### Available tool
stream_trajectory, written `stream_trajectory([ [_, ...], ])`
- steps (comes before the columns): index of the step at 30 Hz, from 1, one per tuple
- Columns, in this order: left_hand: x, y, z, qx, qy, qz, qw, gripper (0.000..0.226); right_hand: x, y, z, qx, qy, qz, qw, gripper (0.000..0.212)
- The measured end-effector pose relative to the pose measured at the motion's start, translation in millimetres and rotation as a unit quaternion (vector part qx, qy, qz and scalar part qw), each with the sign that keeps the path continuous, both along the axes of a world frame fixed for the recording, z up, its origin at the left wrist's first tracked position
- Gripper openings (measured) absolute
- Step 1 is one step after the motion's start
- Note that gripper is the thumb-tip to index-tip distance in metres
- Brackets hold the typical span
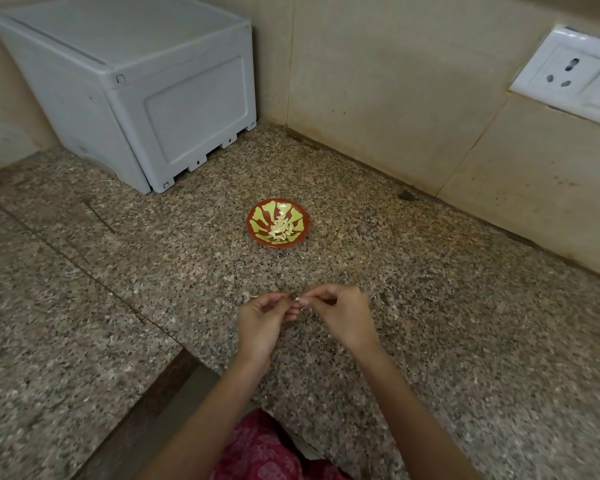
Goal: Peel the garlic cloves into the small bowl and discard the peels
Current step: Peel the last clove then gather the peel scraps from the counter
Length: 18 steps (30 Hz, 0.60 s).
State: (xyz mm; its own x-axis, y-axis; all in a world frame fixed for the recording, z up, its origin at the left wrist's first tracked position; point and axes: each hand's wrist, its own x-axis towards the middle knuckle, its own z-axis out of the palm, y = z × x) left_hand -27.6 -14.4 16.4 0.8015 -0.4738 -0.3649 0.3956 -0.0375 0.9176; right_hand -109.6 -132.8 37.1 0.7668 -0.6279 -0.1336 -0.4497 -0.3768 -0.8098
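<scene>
Two hands met low over the tabletop (447, 306): the left hand (260, 322) pinched a garlic clove (303, 301), and the right hand (343, 317) pinched its skin from the other side. Peeling looked to be under way. Next, the bare clove belonged in the small bowl (254, 213) ahead, among the peeled cloves (280, 230). Neither the grey box (136, 91) nor the wall socket (568, 74) showed legible writing.

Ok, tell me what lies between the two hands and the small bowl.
Only bare countertop, in the head view: nothing stands between the small bowl and the left hand and right hand, which pinch a garlic clove.
</scene>
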Motion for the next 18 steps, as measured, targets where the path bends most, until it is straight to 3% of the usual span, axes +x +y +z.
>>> stream_trajectory([
  [13, 2, 6, 2, 0.038, -0.215, -0.105, 0.97, 0.019, -4, -4, 6, -0.01, 0.018, 0.039, 0.999, 0.011],
  [18, -2, 6, 7, 0.033, -0.244, -0.086, 0.965, 0.025, -4, -1, 10, 0.008, 0.022, 0.005, 1.0, 0.009],
])
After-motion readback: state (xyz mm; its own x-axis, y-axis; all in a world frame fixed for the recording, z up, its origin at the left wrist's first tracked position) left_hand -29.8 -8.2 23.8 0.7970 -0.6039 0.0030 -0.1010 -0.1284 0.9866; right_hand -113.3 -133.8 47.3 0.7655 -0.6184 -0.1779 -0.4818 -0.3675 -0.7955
